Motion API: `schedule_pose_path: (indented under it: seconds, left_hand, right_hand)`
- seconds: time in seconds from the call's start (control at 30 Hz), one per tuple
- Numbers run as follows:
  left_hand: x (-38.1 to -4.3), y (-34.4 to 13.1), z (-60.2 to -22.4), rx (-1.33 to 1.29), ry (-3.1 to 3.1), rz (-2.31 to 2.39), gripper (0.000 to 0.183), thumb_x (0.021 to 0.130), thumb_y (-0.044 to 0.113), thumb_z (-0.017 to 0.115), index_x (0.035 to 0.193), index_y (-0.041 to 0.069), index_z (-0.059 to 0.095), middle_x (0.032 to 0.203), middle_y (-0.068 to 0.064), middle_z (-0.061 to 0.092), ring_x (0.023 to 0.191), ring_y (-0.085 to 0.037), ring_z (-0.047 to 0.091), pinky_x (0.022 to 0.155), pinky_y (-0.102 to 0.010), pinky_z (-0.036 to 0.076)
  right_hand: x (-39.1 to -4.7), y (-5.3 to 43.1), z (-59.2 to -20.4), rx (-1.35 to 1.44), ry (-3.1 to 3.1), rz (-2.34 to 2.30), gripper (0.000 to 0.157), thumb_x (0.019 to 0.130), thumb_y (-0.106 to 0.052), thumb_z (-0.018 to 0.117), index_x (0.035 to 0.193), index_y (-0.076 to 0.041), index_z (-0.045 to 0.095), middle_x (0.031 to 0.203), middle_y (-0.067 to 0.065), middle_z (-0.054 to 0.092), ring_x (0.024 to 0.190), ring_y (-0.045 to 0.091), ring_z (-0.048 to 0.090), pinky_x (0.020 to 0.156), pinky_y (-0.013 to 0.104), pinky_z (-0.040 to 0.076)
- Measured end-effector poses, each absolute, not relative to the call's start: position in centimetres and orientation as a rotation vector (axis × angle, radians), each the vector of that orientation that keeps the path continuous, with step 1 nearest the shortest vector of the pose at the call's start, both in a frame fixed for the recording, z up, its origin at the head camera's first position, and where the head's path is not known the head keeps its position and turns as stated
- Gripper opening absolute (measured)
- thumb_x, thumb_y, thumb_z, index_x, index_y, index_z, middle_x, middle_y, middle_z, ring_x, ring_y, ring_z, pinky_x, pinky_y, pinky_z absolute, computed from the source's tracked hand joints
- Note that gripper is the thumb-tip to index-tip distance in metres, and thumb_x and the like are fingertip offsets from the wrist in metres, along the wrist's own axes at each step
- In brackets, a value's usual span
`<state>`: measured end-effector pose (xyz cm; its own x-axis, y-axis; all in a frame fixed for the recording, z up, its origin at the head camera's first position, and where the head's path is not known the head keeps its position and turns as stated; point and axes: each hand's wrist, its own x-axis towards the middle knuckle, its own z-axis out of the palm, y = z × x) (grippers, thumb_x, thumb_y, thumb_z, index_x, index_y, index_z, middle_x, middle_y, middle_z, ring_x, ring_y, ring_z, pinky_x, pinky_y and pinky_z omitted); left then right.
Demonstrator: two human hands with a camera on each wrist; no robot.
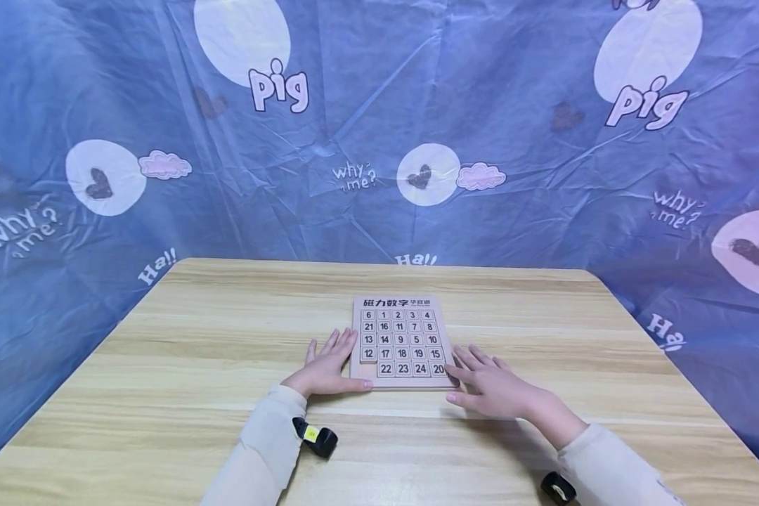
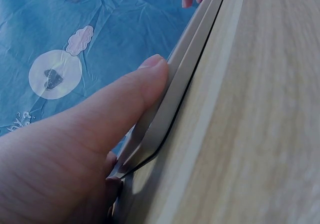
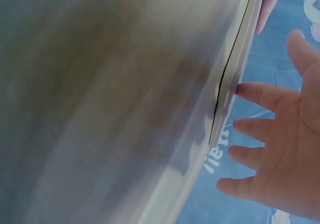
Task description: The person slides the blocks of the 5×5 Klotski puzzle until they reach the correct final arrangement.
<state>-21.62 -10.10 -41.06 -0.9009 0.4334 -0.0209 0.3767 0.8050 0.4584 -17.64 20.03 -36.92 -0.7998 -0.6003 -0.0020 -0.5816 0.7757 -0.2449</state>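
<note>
A pale sliding number puzzle (image 1: 411,384) lies flat on the table, numbered tiles in its frame and a gap at the lower left, beneath tile 12 (image 1: 368,353). Along the puzzle's left side rests my left hand (image 1: 329,369), fingers extended and thumb on the near left corner. The left wrist view shows that thumb (image 2: 145,78) against the frame's edge. My right hand (image 1: 496,386) is spread at the near right corner, its index fingertip at the edge beside tile 20 (image 1: 438,369). In the right wrist view the other fingers (image 3: 250,156) stand apart from the frame.
The light wood-grain table (image 1: 164,393) extends around the puzzle on all sides. Behind it hangs a blue printed cloth (image 1: 354,232). Black wrist cameras sit on the left sleeve (image 1: 268,439) and the right sleeve (image 1: 607,464).
</note>
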Motion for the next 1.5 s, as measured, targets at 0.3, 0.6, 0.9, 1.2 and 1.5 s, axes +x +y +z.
schedule_pose_path:
  seconds: [0.3,0.6,0.9,1.2,1.5]
  left_hand:
    - [-21.6,-10.1,-41.0,0.652,2.866,0.685,0.101,0.066,0.064,0.055,0.139,0.007,0.013,0.142,-0.011,0.008,0.128,-0.028,0.000,0.095,-0.052,-0.010]
    - [-21.6,-10.1,-41.0,0.644,2.859,0.702,0.102,0.066,0.064,0.055,0.139,0.007,0.012,0.142,-0.010,0.007,0.128,-0.028,0.000,0.095,-0.052,-0.011]
    - [-21.6,-10.2,-41.0,0.644,2.853,0.707,0.102,0.066,0.064,0.055,0.139,0.007,0.012,0.142,-0.009,0.008,0.128,-0.028,0.000,0.095,-0.052,-0.011]
    - [-21.7,-10.1,-40.9,0.645,2.855,0.693,0.102,0.066,0.065,0.055,0.139,0.008,0.012,0.142,-0.009,0.007,0.128,-0.028,-0.001,0.095,-0.052,-0.011]
    - [-21.6,-10.0,-41.0,0.645,2.858,0.676,0.101,0.066,0.064,0.055,0.139,0.008,0.012,0.142,-0.010,0.007,0.128,-0.028,-0.001,0.095,-0.052,-0.010]
  right_hand:
    - [-17.8,19.5,-37.3,-0.994,2.900,-0.361,0.062,0.083,-0.052,0.044,0.121,-0.003,0.050,0.134,0.022,0.028,0.120,0.045,0.018,0.087,0.065,0.016]
    - [-17.8,18.4,-37.1,-1.007,2.877,-0.380,0.062,0.083,-0.051,0.045,0.122,-0.003,0.049,0.135,0.021,0.026,0.120,0.045,0.017,0.088,0.064,0.016]
    - [-18.1,17.8,-37.3,-1.041,2.856,-0.361,0.064,0.083,-0.053,0.043,0.123,-0.004,0.047,0.134,0.022,0.026,0.121,0.044,0.018,0.088,0.064,0.016]
    - [-18.5,17.9,-37.3,-1.038,2.839,-0.375,0.064,0.083,-0.053,0.042,0.125,-0.004,0.046,0.135,0.023,0.024,0.121,0.045,0.016,0.088,0.064,0.015]
    - [-21.2,17.9,-37.2,-0.841,2.874,-0.351,0.065,0.084,-0.050,0.044,0.130,-0.004,0.038,0.136,0.024,0.021,0.121,0.046,0.015,0.088,0.064,0.015]
